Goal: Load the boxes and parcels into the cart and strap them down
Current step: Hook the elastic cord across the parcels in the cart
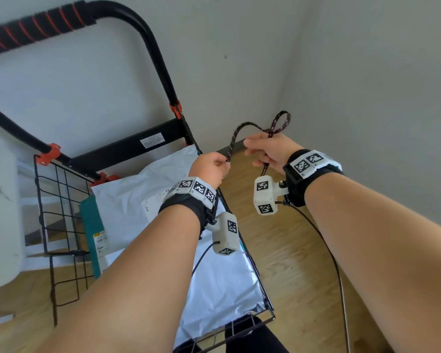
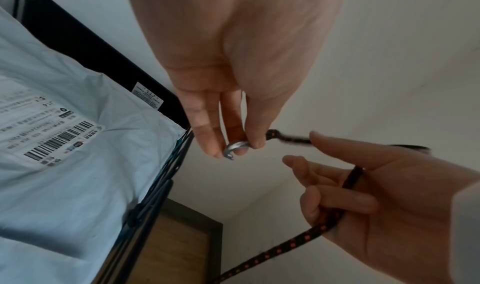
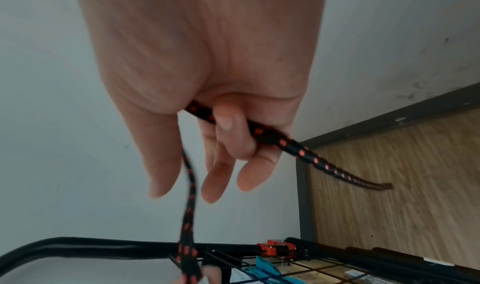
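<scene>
Pinching the small curved metal hook point(image 2: 235, 147) at one end of the black elastic cord flecked with red point(image 1: 233, 141), the left hand point(image 1: 209, 166) is hovering above the far right corner of the black wire-mesh cart point(image 1: 61, 215); head view. The right hand point(image 1: 267, 154) is gripping the same cord farther along, just beside the left hand, with its fingers curled round it. Between the two hands the cord is arching upward, and a small loop is standing above the right hand. A large white plastic mailing parcel point(image 1: 143, 194) is lying inside the cart, and a teal flat package point(image 1: 92, 230) is standing on edge between that parcel and the cart's left mesh wall. The cart's black handle with a red-striped foam grip point(image 1: 36, 24) is rising at upper left. Wooden flooring point(image 1: 295, 250) is showing to the right of the cart.

Left wrist view: the thumb and fingertips point(image 2: 257, 142) of the left hand point(image 2: 233, 62) are closing on the hook, which is hanging free just beside the cart's corner. The right hand point(image 2: 384, 196) is holding the cord point(image 2: 298, 241) as it runs down through its curled fingers. The white parcel's barcode label point(image 2: 49, 142) is facing up.

Right wrist view: the right hand point(image 3: 202, 82) is clasping the cord point(image 3: 311, 159) across the palm, one length trailing right and another point(image 3: 189, 206) hanging down toward the cart point(image 3: 233, 257) below.
</scene>
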Motion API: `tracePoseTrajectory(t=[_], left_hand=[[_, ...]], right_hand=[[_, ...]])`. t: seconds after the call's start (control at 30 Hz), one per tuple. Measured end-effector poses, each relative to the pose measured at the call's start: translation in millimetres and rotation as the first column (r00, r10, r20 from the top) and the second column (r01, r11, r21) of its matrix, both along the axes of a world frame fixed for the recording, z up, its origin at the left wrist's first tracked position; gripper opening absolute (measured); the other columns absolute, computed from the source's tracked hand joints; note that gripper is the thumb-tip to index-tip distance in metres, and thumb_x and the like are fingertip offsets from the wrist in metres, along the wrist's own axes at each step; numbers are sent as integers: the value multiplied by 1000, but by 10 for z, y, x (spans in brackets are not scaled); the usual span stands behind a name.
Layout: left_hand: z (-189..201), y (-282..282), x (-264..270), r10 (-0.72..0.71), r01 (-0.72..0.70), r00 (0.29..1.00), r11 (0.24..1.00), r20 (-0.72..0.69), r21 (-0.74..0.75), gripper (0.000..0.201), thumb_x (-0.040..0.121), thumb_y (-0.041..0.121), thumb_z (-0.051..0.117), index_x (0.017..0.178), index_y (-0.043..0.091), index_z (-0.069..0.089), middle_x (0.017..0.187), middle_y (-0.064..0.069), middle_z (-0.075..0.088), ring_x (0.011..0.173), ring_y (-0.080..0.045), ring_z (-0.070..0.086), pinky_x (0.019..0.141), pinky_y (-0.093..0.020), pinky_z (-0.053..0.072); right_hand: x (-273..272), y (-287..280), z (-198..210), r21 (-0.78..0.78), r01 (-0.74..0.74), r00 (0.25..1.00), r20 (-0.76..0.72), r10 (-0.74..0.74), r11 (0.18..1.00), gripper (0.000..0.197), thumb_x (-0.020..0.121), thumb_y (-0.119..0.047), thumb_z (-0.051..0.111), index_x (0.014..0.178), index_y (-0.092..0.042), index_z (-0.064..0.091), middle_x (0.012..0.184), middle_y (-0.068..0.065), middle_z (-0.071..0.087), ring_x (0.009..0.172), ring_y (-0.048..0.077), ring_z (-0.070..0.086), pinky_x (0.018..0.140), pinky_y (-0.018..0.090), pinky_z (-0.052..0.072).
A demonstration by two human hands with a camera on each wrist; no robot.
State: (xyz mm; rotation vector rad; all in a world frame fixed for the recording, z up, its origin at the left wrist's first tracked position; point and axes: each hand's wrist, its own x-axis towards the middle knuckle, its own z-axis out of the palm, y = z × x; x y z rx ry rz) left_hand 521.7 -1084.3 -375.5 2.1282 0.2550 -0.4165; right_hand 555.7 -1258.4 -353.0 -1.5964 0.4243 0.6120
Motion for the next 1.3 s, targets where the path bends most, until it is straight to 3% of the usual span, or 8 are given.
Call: tracePoseTrajectory(t=[0.13,0.3,0.5,0.7,0.87,1.07,1.2,1.3], left_hand=[[-8,-28,-17,-63,63,998,998,20,25,24,92,21,61,114,13,68,107,-7,70,94,-20,64,85,-29,50],[-58,-63,-31,-108,107,994,993,9,47,24,93,19,60,114,14,69,112,-4,69,104,-18,63,88,-24,45],[-193,-10,-41,-3,0,999,994,32,107,14,90,23,63,102,19,67,97,4,65,88,-12,59,78,-23,43],[-468,243,-200,189,-199,980,955,65,219,20,95,9,48,103,14,66,109,1,66,100,-18,60,75,-21,38],[-861,385,-384,119,-86,986,962,-116,260,30,92,7,46,101,18,72,116,0,67,109,-21,60,85,-24,42],[-1105,358,-529,75,-49,987,982,-141,182,32,91,5,48,107,19,72,118,0,67,110,-20,60,96,-27,45],[-1194,306,-539,62,-43,989,989,-131,145,30,91,6,50,106,20,72,114,2,68,106,-18,62,91,-26,46],[-1285,258,-559,86,-65,984,989,-155,131,28,91,8,52,103,24,72,112,5,68,103,-17,63,92,-26,47]], right_hand=[[-78,39,-99,-119,-127,992,11,129,985,27,81,-31,76,104,-16,73,82,-2,69,47,4,45,75,29,57],[-133,85,-173,-186,-232,971,10,238,955,24,88,-19,68,111,-26,67,42,-19,54,43,0,45,71,28,55],[-122,87,-295,-336,-329,934,20,356,883,6,88,-15,67,91,-21,69,97,3,69,65,3,58,81,32,59],[-180,92,-554,-561,-474,857,-117,502,679,6,94,-14,57,98,-17,61,88,-5,57,78,16,65,58,22,54],[-278,239,-884,-574,-543,822,-216,527,612,14,93,-12,57,105,-10,66,113,6,62,97,26,68,85,41,58],[-367,368,-1141,-578,-561,820,-289,495,592,22,95,-14,56,114,-7,64,112,9,66,98,25,68,87,41,56],[-358,324,-1260,-544,-462,885,-238,400,700,22,89,-9,63,111,-9,66,106,8,65,80,16,64,72,31,59],[-357,312,-1284,-539,-500,862,-240,446,678,15,92,-12,61,106,-15,66,107,2,60,92,21,66,81,36,59]])
